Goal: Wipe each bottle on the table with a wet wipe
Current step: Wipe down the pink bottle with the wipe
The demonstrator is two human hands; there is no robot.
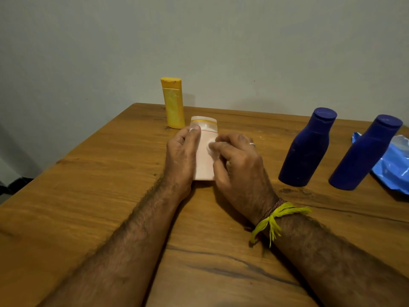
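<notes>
You had the pink bottle upright on the table, your left hand wrapped around its side, thumb near the cap. Your right hand pinched the wet wipe against its front — mid-wipe, I judged. Next, probably turn it within that hold.

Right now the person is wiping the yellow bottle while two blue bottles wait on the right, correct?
Not quite. In the head view the bottle being wiped is the pale pink bottle: the left hand holds it and the right hand presses the wet wipe on it. The yellow bottle stands untouched behind. Two blue bottles do wait on the right.
</notes>
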